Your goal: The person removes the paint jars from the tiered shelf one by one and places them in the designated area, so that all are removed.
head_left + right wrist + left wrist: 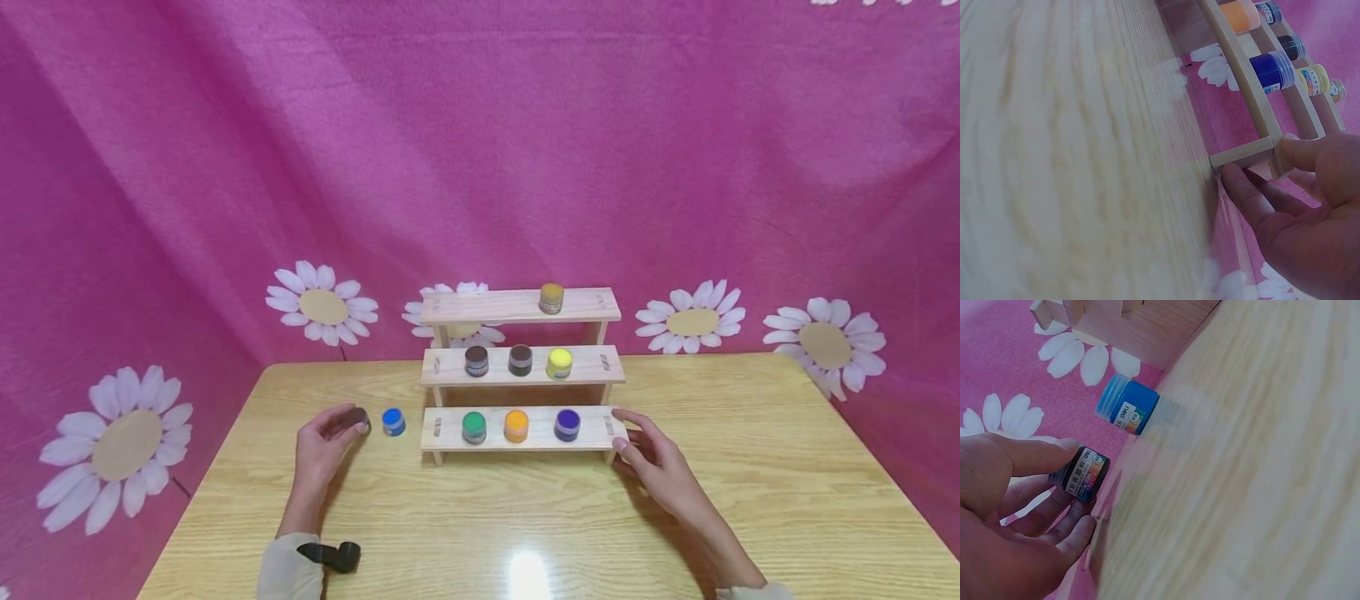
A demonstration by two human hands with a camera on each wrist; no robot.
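Note:
At the left, my left hand [318, 446] pinches a dark brown paint jar [1088, 475] between thumb and fingers; whether the jar touches the table cannot be told. A blue paint jar [393, 422] stands just right of it. My right hand [663, 467] grips the right end of the lowest tier of a three-tier wooden display rack [450, 422], thumb on the board and fingers at the leg [1244, 155]. That tier bears a green jar [474, 427], an orange jar [516, 426] and a purple jar [567, 425].
On the middle tier stand two dark jars [476, 361] and a yellow jar [559, 363]. An ochre jar [551, 298] is on the top tier, right of centre. Behind the wooden table [420, 533] hangs a pink cloth [480, 150] with daisies.

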